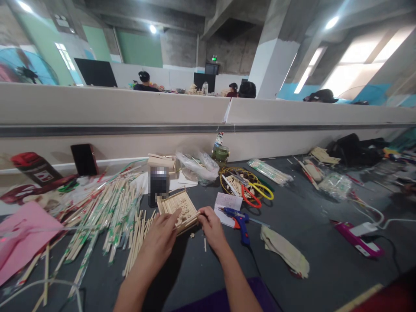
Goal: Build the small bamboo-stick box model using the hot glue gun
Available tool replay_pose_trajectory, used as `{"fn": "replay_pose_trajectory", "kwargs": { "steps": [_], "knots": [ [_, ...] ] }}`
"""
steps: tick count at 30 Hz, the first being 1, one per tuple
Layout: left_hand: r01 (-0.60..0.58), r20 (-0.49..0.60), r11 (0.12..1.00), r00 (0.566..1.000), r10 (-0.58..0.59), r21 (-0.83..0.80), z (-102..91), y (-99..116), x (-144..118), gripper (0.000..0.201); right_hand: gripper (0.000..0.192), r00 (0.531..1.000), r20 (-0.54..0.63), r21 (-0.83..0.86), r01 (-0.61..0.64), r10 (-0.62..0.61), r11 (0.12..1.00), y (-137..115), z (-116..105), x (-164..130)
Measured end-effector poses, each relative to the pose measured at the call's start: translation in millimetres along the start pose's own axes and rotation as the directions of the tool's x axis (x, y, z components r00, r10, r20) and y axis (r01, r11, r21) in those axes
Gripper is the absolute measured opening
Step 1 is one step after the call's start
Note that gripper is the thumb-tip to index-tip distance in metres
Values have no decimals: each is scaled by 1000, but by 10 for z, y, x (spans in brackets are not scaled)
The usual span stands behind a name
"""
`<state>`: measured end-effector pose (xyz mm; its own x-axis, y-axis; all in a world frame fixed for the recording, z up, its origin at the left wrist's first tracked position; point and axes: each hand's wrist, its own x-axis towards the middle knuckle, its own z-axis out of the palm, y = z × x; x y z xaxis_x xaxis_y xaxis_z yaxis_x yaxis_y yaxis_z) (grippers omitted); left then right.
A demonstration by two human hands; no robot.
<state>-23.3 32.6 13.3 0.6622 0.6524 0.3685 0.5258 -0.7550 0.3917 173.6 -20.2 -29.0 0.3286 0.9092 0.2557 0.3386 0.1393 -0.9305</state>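
A flat panel of glued wooden sticks [177,203] lies on the dark table just ahead of me. My left hand [160,240] rests on its near left corner with the fingers pressing down on it. My right hand [211,227] pinches the panel's right near edge, where a thin stick end shows between thumb and finger. A heap of loose chopsticks [107,216], some in green-printed wrappers, lies to the left of my left hand.
A blue glue gun [238,219] lies right of my right hand beside a white paper [227,201]. Red and yellow scissors [256,193], plastic bags [198,167], a jar [221,155], a cloth [286,251], a pink sheet [22,236] and a low wall [130,108] surround the spot.
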Motion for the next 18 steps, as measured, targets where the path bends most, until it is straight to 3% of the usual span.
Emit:
{"fn": "replay_pose_trajectory", "kwargs": {
  "steps": [4, 11, 18],
  "knots": [
    [-19, 5, 1000, 1000, 19, 14, 4, -16, -9, 54, 14, 1000, -17, 0, 1, -1, 1000, -12, -8, 8],
    [-10, -4, 1000, 1000, 11, 24, -4, -7, -12, 51, 17, 999, 32, 158, -44, 40, 986, 51, -69, 11],
    [-16, -15, 1000, 1000, 16, 17, 19, -30, 0, 50, 15, 995, -39, 282, -73, 88, 957, 66, -37, 43]
  ]
}}
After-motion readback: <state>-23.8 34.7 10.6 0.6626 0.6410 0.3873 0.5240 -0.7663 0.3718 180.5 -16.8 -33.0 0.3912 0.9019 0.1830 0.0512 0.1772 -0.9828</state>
